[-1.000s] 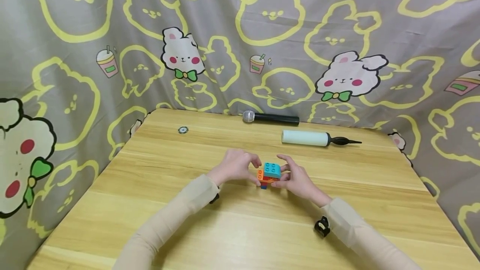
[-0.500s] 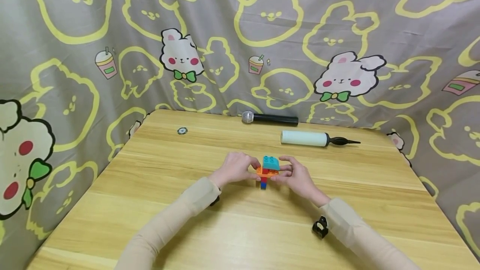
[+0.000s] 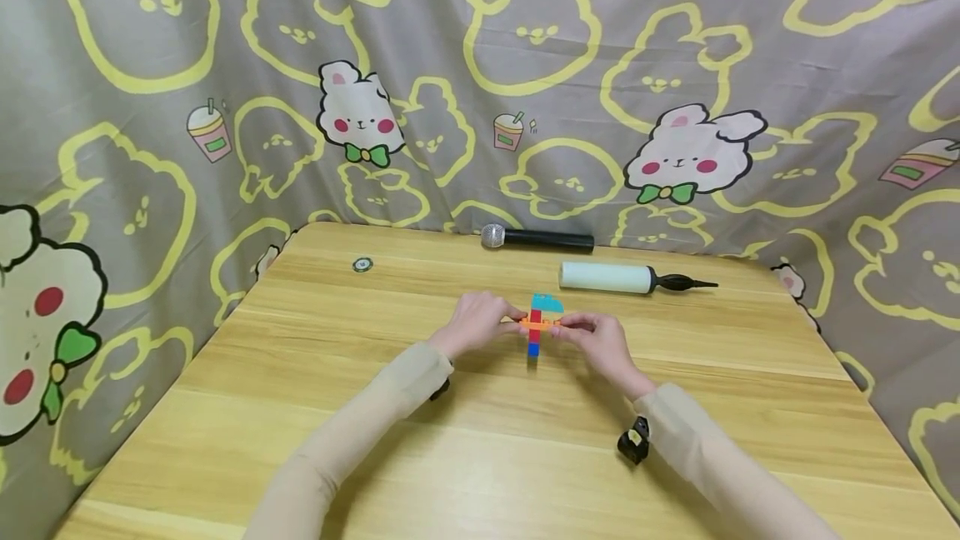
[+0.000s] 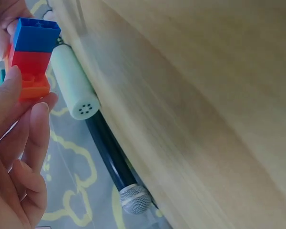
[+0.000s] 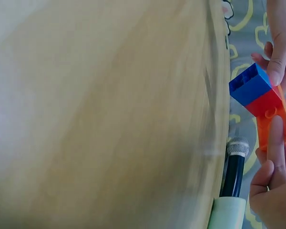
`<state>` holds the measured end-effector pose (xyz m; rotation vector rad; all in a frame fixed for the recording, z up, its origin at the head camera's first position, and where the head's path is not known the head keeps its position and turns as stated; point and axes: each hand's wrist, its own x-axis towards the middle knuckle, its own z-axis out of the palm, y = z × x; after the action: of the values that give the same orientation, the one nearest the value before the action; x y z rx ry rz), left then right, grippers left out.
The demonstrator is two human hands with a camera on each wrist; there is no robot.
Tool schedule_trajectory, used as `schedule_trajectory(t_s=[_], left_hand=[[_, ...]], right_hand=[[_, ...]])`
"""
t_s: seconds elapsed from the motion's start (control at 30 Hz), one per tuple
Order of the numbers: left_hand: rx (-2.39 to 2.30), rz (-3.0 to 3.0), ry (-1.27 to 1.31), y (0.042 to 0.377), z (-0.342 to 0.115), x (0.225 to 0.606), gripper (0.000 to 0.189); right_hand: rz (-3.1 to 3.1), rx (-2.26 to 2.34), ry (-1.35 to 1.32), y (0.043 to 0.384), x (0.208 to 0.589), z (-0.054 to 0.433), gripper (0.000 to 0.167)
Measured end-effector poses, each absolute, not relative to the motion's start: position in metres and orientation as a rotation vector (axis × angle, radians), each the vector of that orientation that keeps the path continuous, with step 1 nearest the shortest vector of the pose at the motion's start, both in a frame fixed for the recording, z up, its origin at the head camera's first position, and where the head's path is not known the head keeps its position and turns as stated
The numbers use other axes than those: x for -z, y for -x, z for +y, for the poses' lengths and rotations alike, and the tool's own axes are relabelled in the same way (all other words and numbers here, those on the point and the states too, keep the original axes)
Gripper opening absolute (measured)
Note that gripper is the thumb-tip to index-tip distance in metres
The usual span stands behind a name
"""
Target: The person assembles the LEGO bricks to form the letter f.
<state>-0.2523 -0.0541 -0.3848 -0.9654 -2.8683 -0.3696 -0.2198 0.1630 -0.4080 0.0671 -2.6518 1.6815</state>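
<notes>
A stack of toy building bricks is held up between both hands over the table. At its bottom is a blue brick [image 3: 533, 350], with its hollow underside showing in both wrist views. A red brick [image 4: 31, 61] joins it to a wide orange plate [image 3: 537, 325], and a teal brick [image 3: 547, 303] with a curved edge tops the stack. My left hand [image 3: 476, 325] pinches the left end of the orange plate between thumb and fingers. From the other side, my right hand [image 3: 602, 348] pinches the plate's right end.
Behind the hands, a pale hand pump [image 3: 606, 277] with a black nozzle lies on the wooden table [image 3: 480, 473]. Farther back is a black microphone [image 3: 547, 240]. A small round chip [image 3: 362, 264] lies at the back left, and a patterned curtain [image 3: 442, 48] hangs behind.
The brick stack has risen and tipped from showing its teal top to standing nearly side-on. Both hands have moved up and away with it, their fingers now at the orange plate's ends.
</notes>
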Motion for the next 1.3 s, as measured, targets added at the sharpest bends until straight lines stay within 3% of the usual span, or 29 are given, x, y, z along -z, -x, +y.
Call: schedule_trajectory(t_s=[0.47, 1.07, 1.3], left_hand=[[0.163, -2.923, 0.989, 0.268, -0.048, 0.403, 0.019], [0.130, -3.047, 1.017, 0.261, -0.051, 0.400, 0.025], [0.072, -3.053, 0.848, 0.264, -0.063, 0.386, 0.051]], right_hand=[[-2.788, -1.571, -0.055, 0.234, 0.428, 0.160, 0.024], [-2.880, -1.572, -0.099, 0.232, 0.432, 0.160, 0.023], [-2.906, -1.494, -0.152, 0.235, 0.423, 0.173, 0.035]])
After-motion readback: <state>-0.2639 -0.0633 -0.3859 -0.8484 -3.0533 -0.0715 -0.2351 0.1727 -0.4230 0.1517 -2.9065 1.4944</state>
